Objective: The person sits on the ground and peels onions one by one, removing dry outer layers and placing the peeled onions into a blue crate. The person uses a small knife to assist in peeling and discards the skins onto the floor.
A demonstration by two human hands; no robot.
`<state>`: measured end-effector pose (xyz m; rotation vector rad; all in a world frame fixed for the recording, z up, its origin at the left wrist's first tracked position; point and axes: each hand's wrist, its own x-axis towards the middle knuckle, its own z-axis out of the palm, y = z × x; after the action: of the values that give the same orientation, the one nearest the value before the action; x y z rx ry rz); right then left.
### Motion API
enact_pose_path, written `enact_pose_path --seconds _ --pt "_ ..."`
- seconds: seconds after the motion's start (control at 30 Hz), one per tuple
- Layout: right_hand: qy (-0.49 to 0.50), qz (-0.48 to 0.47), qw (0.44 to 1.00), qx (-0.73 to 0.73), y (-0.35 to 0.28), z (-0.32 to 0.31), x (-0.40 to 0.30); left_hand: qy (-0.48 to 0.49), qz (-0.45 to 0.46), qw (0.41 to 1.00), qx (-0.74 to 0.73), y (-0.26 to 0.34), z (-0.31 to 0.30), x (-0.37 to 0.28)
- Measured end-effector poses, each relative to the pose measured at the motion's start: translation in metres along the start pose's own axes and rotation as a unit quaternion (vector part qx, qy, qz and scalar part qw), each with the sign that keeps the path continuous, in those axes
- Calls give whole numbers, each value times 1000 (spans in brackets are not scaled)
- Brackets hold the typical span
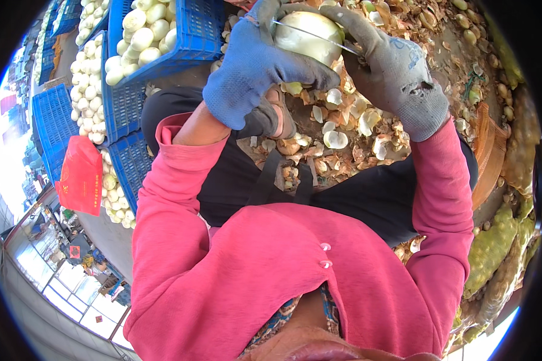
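Note:
Near the top middle, my left hand (257, 67) in a blue knit glove with a grey palm holds a large peeled white onion (308, 45) between thumb and fingers. My right hand (384, 72), in a worn grey glove torn near the wrist, is at the onion's right side. It grips a knife; its handle is mostly hidden in the fingers. The thin knife blade (316, 34) lies across the onion's face, and its tip reaches my left fingers. Whether the edge is cutting in, I cannot tell. Onion skins (336, 139) lie on the ground beneath both hands.
Blue plastic crates (180, 61) full of peeled onions stand stacked on the left, with a red bag (80, 176) against them. On the right are mesh sacks (492, 252), orange netting (488, 153) and unpeeled onions (469, 36). My bent legs and a sandalled foot (280, 113) are below the hands.

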<state>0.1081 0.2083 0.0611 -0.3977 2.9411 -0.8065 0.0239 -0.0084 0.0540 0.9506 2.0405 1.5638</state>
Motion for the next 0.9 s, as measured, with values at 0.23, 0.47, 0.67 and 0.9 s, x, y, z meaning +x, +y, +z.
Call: enact_pose_path --seconds 0.23,0.47,0.67,0.9 --pt "48 -19 998 -27 2 8 -6 -87 90 981 146 -5 -13 -12" --pt "101 2 989 105 3 22 0 -90 124 968 198 1 -25 -11" --pt "155 -17 919 363 9 34 -7 -43 106 985 128 -5 -24 -5" --pt "69 225 772 590 2 6 -1 38 94 992 74 -13 -12 -1"
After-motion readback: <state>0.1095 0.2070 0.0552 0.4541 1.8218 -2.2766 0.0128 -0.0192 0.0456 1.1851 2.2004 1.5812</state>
